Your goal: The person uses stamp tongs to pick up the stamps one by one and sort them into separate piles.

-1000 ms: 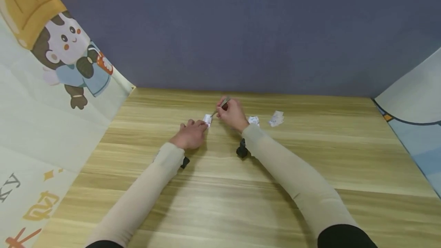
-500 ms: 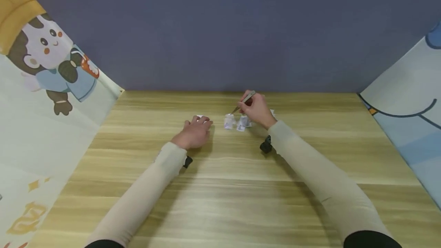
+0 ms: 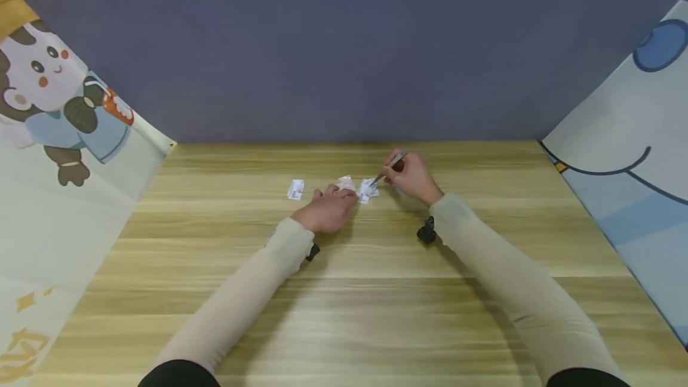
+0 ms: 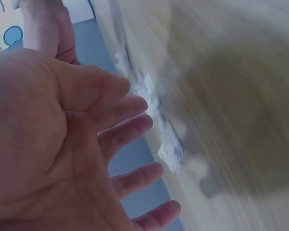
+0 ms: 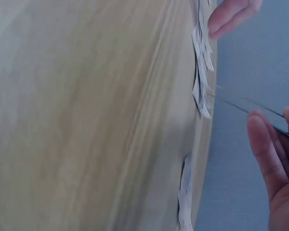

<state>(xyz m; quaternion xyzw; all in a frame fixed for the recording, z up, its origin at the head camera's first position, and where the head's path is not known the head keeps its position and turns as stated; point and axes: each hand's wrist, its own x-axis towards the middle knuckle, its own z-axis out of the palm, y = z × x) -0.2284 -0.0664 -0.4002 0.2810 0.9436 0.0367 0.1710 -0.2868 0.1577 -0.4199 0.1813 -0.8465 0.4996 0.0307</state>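
My right hand pinches a pair of metal tweezers, and their tips overlap a small pile of printed paper slips. In the right wrist view the tweezers' two thin prongs stand slightly apart beside the slips' edges. My left hand lies just left of the pile, fingers extended and spread, its fingertips overlapping the near part of another paper slip. The left wrist view shows that palm with nothing in it. A separate slip lies flat further left.
More paper lies partly hidden behind my right hand. The wooden table ends at a dark blue-grey panel at the back. Printed cartoon sheets flank both sides. Black wrist cameras hang under both wrists.
My right hand has moved right with the tweezers, from the left slip to the pile. My left hand has shifted right, uncovering the leftmost slip. The head view has also turned right.
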